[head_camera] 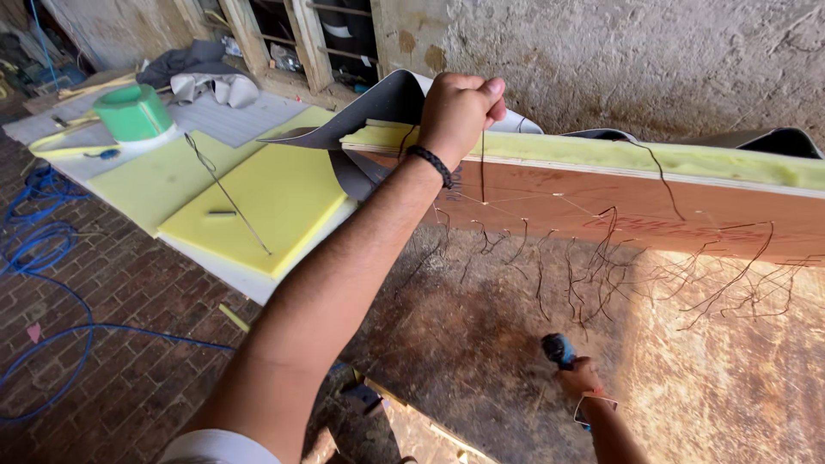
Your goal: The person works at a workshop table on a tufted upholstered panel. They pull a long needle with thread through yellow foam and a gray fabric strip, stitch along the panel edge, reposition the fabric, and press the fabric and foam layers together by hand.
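Observation:
My left hand [460,107] is raised over the top edge of an upright plywood panel [653,210]. It pinches a thin dark cord [482,163] that runs down to the panel's face. A black beaded band sits on that wrist. Several more loose dark cords [593,266] hang from the panel. Yellow-green foam [601,153] lines the panel's top, and a grey sheet of covering [387,101] curls up behind my hand. Low at the right, my right hand [583,378] grips a blue and black hand tool [559,348] in front of the panel.
Flat yellow foam slabs [258,202] lie on a white table at left, with a long thin rod [228,193] across them. A green tub [131,112] stands farther back. A blue hose [43,249] loops over the brick floor. A rough plastered wall [644,60] rises behind.

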A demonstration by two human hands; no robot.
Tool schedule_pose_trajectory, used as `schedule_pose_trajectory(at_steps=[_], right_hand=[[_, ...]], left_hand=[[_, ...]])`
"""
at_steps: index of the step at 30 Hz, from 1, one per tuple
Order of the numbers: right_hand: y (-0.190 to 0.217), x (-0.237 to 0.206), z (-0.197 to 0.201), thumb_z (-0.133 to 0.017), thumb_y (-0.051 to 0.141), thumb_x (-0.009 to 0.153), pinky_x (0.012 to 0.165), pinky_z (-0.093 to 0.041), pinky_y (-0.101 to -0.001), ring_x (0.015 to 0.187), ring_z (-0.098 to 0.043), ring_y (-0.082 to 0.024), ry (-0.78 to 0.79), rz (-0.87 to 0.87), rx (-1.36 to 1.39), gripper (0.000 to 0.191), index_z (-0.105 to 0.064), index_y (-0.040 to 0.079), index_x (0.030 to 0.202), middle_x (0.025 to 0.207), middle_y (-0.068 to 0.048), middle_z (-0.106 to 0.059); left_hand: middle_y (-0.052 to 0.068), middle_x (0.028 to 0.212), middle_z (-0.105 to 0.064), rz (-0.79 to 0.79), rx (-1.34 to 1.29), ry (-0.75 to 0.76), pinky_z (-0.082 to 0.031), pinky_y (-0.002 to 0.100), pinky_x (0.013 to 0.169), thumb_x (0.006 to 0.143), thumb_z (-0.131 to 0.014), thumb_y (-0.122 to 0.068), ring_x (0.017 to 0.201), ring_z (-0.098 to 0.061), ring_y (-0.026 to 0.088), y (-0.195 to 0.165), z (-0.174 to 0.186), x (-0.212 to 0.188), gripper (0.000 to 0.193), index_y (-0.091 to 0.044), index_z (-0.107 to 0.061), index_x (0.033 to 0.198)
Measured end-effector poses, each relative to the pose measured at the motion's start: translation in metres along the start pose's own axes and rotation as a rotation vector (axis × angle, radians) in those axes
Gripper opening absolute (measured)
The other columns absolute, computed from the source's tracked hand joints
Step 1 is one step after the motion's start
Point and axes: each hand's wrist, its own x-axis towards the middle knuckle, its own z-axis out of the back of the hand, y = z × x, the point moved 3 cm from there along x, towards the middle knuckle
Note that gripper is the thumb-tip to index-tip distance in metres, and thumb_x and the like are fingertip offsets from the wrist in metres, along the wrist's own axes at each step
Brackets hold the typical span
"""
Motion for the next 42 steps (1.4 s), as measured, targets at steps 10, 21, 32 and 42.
schedule_pose_trajectory(at_steps=[10, 21, 32, 42], right_hand=[[0.224, -0.011, 0.109, -0.084, 0.033, 0.082, 0.056, -0.055, -0.0373, 0.055, -0.073, -0.024, -0.822, 0.468, 0.772, 0.038, -0.068, 0.0, 0.074, 0.062, -0.015, -0.071], [0.307, 0.031, 0.169, -0.081, 0.028, 0.08, 0.06, -0.056, -0.039, 0.065, -0.072, -0.03, -1.115, 0.56, 0.791, 0.031, -0.066, 0.002, 0.088, 0.071, -0.015, -0.069], [0.302, 0.059, 0.158, -0.08, 0.032, 0.084, 0.058, -0.056, -0.0378, 0.063, -0.074, -0.026, -1.079, 0.487, 0.756, 0.034, -0.065, 0.001, 0.081, 0.066, -0.013, -0.069], [0.244, 0.031, 0.125, -0.08, 0.032, 0.078, 0.061, -0.059, -0.0362, 0.068, -0.078, -0.023, -0.827, 0.331, 0.789, 0.034, -0.071, 0.002, 0.091, 0.075, -0.012, -0.076]], left_hand=[[0.003, 0.054, -0.07, -0.032, 0.118, -0.011, -0.048, 0.032, 0.05, 0.094, -0.062, -0.033, 0.049, -0.063, 0.014, 0.002, -0.002, 0.126, 0.044, -0.007, -0.075, 0.061], [0.004, 0.063, -0.074, 0.076, 0.257, -0.006, -0.05, 0.041, 0.063, 0.091, -0.061, -0.038, 0.062, -0.069, 0.022, 0.002, 0.005, 0.164, 0.041, -0.014, -0.078, 0.062], [0.004, 0.06, -0.074, 0.012, 0.227, 0.012, -0.05, 0.04, 0.061, 0.09, -0.061, -0.038, 0.059, -0.069, 0.02, 0.007, 0.005, 0.173, 0.041, -0.015, -0.078, 0.061], [0.004, 0.056, -0.071, -0.04, 0.251, -0.01, -0.05, 0.04, 0.058, 0.092, -0.062, -0.035, 0.055, -0.068, 0.021, 0.0, -0.001, 0.162, 0.041, -0.014, -0.076, 0.059]])
